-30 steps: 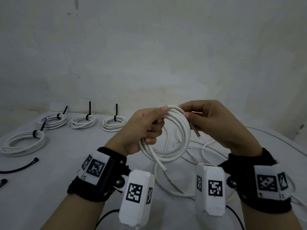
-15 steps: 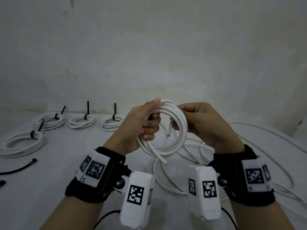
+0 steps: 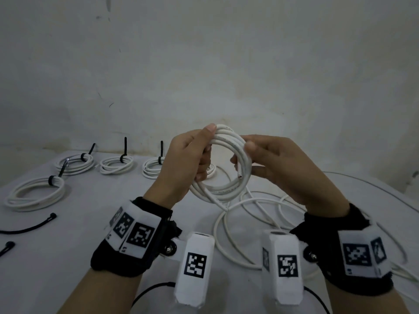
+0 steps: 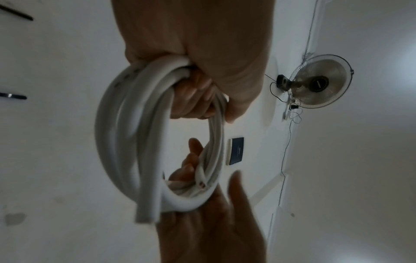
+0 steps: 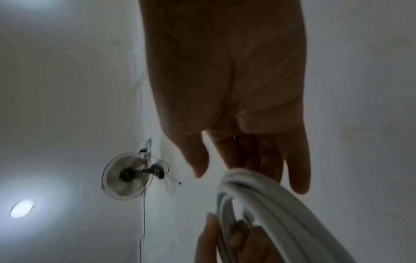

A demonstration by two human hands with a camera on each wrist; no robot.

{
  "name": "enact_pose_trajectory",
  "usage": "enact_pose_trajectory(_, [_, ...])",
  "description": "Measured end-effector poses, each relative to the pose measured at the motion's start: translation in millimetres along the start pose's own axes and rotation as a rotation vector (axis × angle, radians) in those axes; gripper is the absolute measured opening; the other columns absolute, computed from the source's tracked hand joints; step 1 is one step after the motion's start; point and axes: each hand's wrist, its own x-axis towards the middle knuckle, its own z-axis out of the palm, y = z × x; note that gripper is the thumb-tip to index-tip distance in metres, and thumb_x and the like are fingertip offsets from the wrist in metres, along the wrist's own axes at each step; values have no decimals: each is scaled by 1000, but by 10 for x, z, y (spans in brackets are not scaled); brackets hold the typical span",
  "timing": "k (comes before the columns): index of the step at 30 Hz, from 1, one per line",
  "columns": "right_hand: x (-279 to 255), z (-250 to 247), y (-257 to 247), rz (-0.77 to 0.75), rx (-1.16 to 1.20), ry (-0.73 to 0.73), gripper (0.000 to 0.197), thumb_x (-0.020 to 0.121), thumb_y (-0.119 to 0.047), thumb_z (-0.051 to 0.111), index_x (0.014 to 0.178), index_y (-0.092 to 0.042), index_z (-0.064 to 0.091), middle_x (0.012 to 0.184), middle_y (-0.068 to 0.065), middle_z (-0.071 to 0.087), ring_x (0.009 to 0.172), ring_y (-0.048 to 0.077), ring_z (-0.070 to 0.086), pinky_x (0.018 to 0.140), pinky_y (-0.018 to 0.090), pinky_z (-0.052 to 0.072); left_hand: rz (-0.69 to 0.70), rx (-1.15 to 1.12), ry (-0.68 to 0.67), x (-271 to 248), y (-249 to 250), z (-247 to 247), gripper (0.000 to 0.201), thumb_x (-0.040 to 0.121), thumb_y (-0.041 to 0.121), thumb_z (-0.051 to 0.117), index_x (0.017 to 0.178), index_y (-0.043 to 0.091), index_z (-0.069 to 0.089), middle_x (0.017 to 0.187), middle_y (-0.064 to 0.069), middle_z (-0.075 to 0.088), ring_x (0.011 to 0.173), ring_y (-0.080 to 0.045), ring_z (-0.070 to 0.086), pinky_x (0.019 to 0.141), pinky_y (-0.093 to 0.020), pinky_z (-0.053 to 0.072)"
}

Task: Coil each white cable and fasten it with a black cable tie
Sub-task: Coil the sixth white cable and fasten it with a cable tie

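I hold a coiled white cable upright above the table, in front of my chest. My left hand grips the coil's left side, thumb on top and fingers curled through the loop. My right hand is at the coil's right side, its fingers nearly straight against the strands and its thumb lying apart. One cut cable end sits inside the loop. The other end pokes down below the coil. No black tie is in either hand.
Several coiled cables with black ties lie along the back left of the table. Two loose black ties lie at the left edge. Loose white cable sprawls under my right hand. A wall rises behind the table.
My right hand let go of the cable end it pinched, and its fingers have straightened beside the coil. Both hands and the coil rose slightly.
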Motion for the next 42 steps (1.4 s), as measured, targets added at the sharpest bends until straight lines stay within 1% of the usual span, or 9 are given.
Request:
enact_pose_trajectory(3, [30, 113, 30, -180, -428, 165, 47, 82, -39, 70, 125, -36, 52, 63, 3, 60, 56, 10, 55, 59, 16, 44, -30, 11, -21, 3, -5, -13, 37, 97, 33, 45, 65, 15, 40, 50, 3, 22, 38, -8, 18, 37, -17, 18])
enact_pose_trajectory(5, [32, 155, 46, -242, -480, 199, 38, 84, -34, 67, 119, -35, 54, 59, -1, 57, 56, 11, 58, 55, 15, 43, -53, 22, -56, -2, 0, -28, 37, 97, 35, 44, 66, 14, 41, 49, 5, 23, 39, -7, 18, 37, -17, 19])
enact_pose_trajectory(11, [53, 136, 88, -250, -505, 208, 21, 87, -24, 67, 106, -26, 58, 82, -10, 64, 67, 9, 65, 66, 30, 54, -84, 44, -141, -11, -11, -22, 37, 98, 35, 42, 70, 11, 42, 51, 4, 23, 41, -8, 18, 38, -18, 20])
enact_pose_trajectory(14, [57, 155, 118, -284, -523, 214, 17, 88, -21, 66, 102, -25, 57, 76, -12, 64, 65, 7, 66, 63, 28, 54, -87, 57, -119, -1, -46, -31, 40, 97, 37, 43, 67, 12, 45, 52, 3, 25, 41, -8, 19, 38, -17, 22])
enact_pose_trajectory(21, [69, 211, 131, -220, -238, 237, 19, 86, -13, 69, 103, -11, 64, 76, 5, 69, 53, 19, 67, 56, 37, 59, -29, 27, -83, 7, -74, -17, 41, 82, 48, 51, 66, 11, 48, 50, 4, 25, 41, -9, 19, 37, -17, 21])
enact_pose_trajectory(24, [78, 204, 129, -237, -201, 293, 16, 85, -14, 70, 101, -12, 66, 73, -1, 69, 53, 17, 66, 59, 44, 59, 65, 63, -68, 29, -87, -64, 31, 83, 33, 66, 87, 4, 57, 47, 7, 39, 39, -7, 32, 39, -19, 35])
enact_pose_trajectory(27, [84, 159, 101, -230, -140, 361, 14, 86, -12, 68, 100, -10, 66, 70, 1, 68, 47, 21, 64, 55, 39, 59, 231, 197, -27, 35, -66, -135, 40, 81, 5, 71, 115, 17, 53, 67, -4, 64, 50, -14, 58, 55, -27, 54])
enact_pose_trajectory(31, [117, 127, 80, -222, -248, 346, 12, 87, -16, 68, 99, -18, 65, 75, 4, 69, 53, 17, 66, 55, 28, 56, 436, 279, 52, 27, -90, -132, 31, 84, 1, 67, 111, 17, 63, 100, -3, 66, 72, -17, 70, 59, -27, 57])
enact_pose_trajectory(42, [151, 124, 160, -298, -569, 275, 37, 82, -14, 73, 118, -13, 62, 98, 0, 65, 76, 19, 66, 75, 39, 56, 476, 309, 80, 43, -167, -131, 25, 86, 7, 65, 111, 10, 67, 93, -8, 68, 59, -15, 69, 58, -21, 55])
